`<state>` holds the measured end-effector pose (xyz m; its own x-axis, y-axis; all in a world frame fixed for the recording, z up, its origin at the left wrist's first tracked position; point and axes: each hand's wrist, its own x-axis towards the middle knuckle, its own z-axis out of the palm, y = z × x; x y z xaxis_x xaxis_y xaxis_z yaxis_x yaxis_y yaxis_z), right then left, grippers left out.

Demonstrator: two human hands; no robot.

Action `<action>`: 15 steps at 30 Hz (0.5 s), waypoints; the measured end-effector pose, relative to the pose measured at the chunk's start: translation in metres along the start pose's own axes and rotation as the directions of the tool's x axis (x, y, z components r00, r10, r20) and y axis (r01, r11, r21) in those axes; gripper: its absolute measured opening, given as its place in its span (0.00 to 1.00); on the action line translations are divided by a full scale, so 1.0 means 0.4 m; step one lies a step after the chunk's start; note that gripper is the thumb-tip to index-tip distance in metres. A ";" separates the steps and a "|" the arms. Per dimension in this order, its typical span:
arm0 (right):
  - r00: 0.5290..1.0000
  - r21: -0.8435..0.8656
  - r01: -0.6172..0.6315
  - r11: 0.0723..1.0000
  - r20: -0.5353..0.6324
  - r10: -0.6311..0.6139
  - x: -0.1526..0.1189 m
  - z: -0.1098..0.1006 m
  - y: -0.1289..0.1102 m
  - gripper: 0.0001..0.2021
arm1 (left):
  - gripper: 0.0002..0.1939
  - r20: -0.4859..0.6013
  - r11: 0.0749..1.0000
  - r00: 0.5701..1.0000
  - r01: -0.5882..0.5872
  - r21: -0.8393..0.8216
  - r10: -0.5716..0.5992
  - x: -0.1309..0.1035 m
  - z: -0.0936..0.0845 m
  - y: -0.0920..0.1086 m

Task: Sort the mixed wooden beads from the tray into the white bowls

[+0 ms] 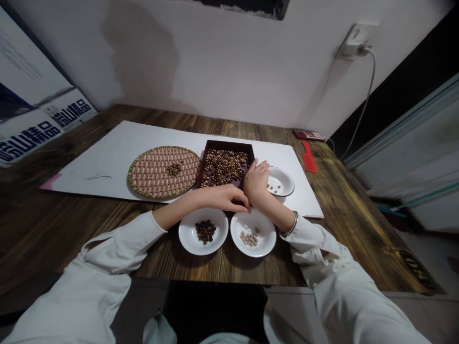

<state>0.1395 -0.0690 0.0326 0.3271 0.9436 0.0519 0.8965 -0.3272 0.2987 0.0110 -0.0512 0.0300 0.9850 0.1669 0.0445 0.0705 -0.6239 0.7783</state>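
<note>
My left hand (232, 197) is above the rim of the white bowl with pale beads (250, 238), its thumb and fingers closed in a pinch. Anything between those fingertips is too small to make out. My right hand (256, 182) lies by the dark red tray's right corner, fingers stretched out towards a third white bowl (285, 179) that contains a few yellowish-brown pieces. Mixed brown, yellow and pale beads (226, 166) cover much of the tray (229, 143). Dark brown beads (205, 231) sit in the white bowl (186, 239) at front left.
A round woven mat (150, 167) with a small heap of brown beads (174, 169) lies left of the tray on a white board (103, 153). Off the board's right side are a red comb (308, 157) and a dark red device (310, 135). A cable (369, 91) hangs from the wall socket (356, 42).
</note>
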 end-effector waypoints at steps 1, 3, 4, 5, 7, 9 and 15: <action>1.000 0.011 -0.002 1.000 -0.004 0.002 0.001 0.001 0.000 0.28 | 0.12 0.002 1.000 1.000 0.001 0.001 -0.001 0.000 0.000 -0.001; 1.000 0.041 -0.003 0.999 -0.010 0.004 0.003 0.005 -0.001 0.28 | 0.12 0.004 1.000 1.000 0.003 0.007 -0.003 0.000 0.001 -0.002; 1.000 0.052 -0.002 0.999 -0.012 0.003 0.005 0.007 -0.001 0.28 | 0.12 0.005 1.000 1.000 0.001 0.007 -0.001 0.000 0.001 -0.002; 1.000 0.057 -0.002 0.998 -0.012 0.003 0.006 0.010 -0.002 0.28 | 0.12 0.004 1.000 1.000 0.000 0.006 0.000 0.000 0.000 -0.001; 1.000 0.056 0.001 0.998 -0.010 0.000 0.008 0.013 -0.003 0.28 | 0.12 0.002 1.000 1.000 -0.002 0.006 0.002 0.000 -0.001 0.000; 1.000 0.058 0.003 0.998 -0.011 -0.003 0.008 0.013 -0.003 0.28 | 0.12 0.002 1.000 1.000 -0.006 0.007 0.006 0.000 -0.001 0.001; 1.000 0.045 0.004 0.999 -0.005 -0.004 0.004 0.009 -0.003 0.29 | 0.12 0.010 1.000 1.000 0.010 0.022 -0.010 0.000 -0.001 0.002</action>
<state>0.1399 -0.0670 0.0291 0.3220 0.9451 0.0552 0.9105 -0.3252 0.2553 0.0111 -0.0513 0.0311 0.9858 0.1653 0.0305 0.0835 -0.6387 0.7649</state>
